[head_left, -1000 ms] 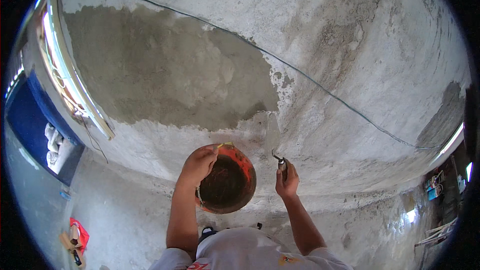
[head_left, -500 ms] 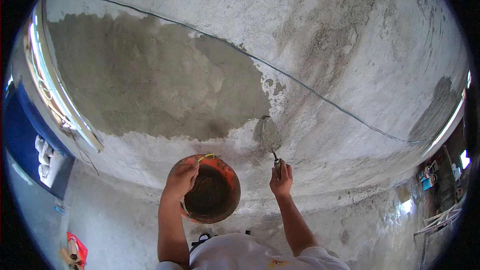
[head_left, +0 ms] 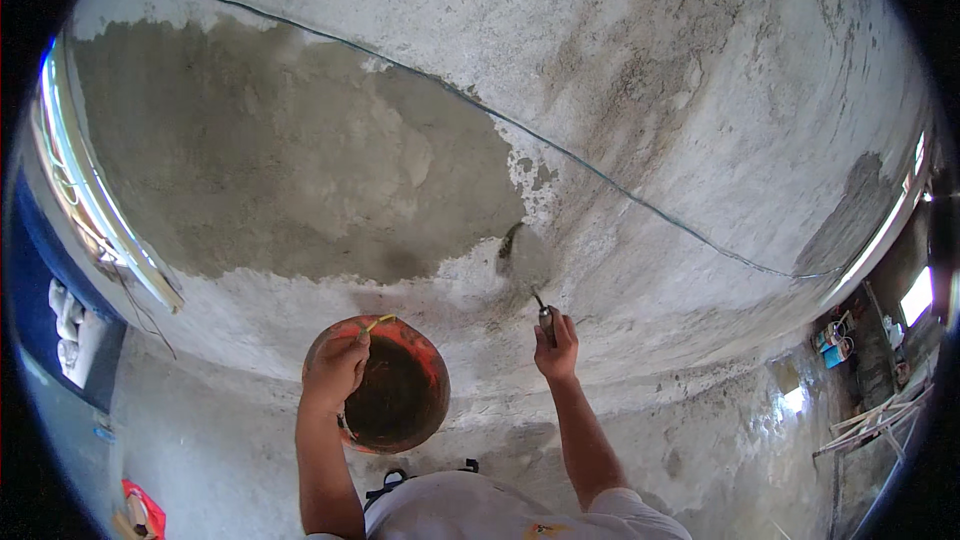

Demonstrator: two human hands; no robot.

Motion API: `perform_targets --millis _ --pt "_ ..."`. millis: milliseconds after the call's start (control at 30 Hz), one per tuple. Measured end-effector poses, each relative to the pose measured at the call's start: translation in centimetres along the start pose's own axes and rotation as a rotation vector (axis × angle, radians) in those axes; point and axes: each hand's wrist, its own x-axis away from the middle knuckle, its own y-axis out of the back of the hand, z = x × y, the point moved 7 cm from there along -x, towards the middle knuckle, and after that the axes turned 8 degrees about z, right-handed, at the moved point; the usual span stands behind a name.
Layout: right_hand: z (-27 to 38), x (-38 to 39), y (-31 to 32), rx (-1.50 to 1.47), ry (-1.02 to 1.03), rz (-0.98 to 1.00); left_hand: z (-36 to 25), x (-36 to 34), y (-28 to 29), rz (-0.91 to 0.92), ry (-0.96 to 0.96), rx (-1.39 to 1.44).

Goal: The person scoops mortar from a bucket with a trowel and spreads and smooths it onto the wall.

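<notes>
My left hand [head_left: 337, 368] is closed on the yellow handle [head_left: 380, 322] of a round orange-red bucket [head_left: 428, 350]. The bucket's inside is smeared dark grey, with what looks like mortar at the bottom. In my right hand [head_left: 558, 348] a trowel [head_left: 530, 258] is gripped by its short handle, blade up against the wall. A dark streak [head_left: 508, 240], wet mortar or shadow, runs along the blade's left edge. Just left of the trowel, a large patch of darker grey plaster [head_left: 290, 160] covers part of the pale, rough wall [head_left: 640, 90].
A thin dark cable [head_left: 560, 148] crosses the wall diagonally. Light-coloured frame edging [head_left: 95, 190] stands at the left. A red bag [head_left: 146, 510] lies on the floor at lower left. Thin poles [head_left: 880, 420] and a blue item [head_left: 832, 354] are at the right.
The trowel blade, earlier covered with speckled mortar, now looks smoother and barer, and it has tilted left. My whole view has shifted slightly; the left hand still holds the bucket.
</notes>
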Motion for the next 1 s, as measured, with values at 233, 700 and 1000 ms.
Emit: perform_targets --millis 233,700,1000 --pt "-0.4 2.1 -2.1 0.018 0.038 0.18 0.6 0.4 0.5 0.002 0.033 0.0" --pt "-1.7 7.3 -5.4 0.146 -0.142 0.116 2.0 0.2 0.1 0.017 0.048 0.018" --pt "1.9 1.0 -3.5 0.009 0.041 -0.002 2.6 0.9 1.8 -0.028 0.027 -0.161"
